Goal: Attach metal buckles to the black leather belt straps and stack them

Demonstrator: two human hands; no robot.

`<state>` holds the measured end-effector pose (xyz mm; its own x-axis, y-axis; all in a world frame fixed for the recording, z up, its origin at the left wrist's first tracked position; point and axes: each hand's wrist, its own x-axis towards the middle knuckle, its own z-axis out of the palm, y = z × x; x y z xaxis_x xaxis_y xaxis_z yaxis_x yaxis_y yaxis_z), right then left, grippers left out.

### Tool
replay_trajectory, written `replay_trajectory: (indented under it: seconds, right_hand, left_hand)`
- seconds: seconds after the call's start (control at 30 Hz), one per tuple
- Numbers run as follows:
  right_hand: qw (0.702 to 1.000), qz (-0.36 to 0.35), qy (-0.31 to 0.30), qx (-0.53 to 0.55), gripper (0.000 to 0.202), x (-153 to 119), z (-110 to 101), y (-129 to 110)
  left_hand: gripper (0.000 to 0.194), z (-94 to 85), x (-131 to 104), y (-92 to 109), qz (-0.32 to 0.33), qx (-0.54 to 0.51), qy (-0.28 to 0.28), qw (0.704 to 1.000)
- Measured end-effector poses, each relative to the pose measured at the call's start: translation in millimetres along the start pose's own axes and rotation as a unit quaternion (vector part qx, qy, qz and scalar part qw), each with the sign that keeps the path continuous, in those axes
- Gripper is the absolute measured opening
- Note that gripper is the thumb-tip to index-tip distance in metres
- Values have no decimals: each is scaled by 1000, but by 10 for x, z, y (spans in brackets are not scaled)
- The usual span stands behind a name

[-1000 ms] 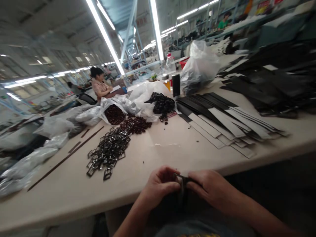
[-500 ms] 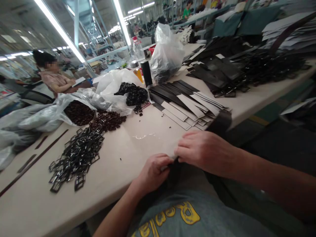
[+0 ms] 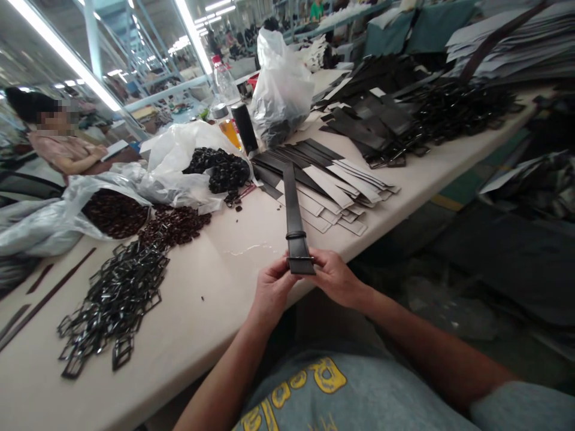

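Observation:
A black strap (image 3: 294,206) stretches away from me over the table, with a dark loop (image 3: 296,235) around it and a buckle (image 3: 300,260) at its near end. My left hand (image 3: 275,284) is closed on the left side of the buckle end. On the right side my right hand (image 3: 336,276) grips the same end, its fingers partly hidden. The strap's far part lies over a fanned stack of black and white strips (image 3: 332,179). To the left is a pile of dark rectangular buckles (image 3: 114,299).
Brown loops (image 3: 173,228) spill from a plastic bag (image 3: 74,206). Behind them are black loops (image 3: 220,169), a bottle (image 3: 223,81), a black cylinder (image 3: 244,127) and a tied bag (image 3: 283,90). More straps with buckles (image 3: 462,117) lie far right. A co-worker (image 3: 58,140) is at left.
The strap has come up into clear view, its length now pointing away from me. Both hands have turned to hold its buckle end from either side. The camera view has shifted right.

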<state>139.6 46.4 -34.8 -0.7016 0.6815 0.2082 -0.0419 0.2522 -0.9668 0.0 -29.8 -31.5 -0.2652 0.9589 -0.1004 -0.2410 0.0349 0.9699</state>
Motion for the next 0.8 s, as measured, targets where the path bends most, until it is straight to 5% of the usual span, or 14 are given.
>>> replay_trajectory:
  seconds: [0.2,0.5,0.67,0.8]
  right_hand:
    - [977,84,61,188,55,-68,162,14]
    - [961,124,157,190,44,71,150,133]
    - [979,72,162,97,27,191,18,135]
    - [977,34,211,25,22,174,-66,155]
  left_hand:
    - [35,121,-9,-35,-44,-41,33,998]
    - [39,239,60,-16,-70,-42,3,997]
    - [32,-116,6,165,-7,120,-28,992]
    - [26,-746,-175,467,22,167,114,979]
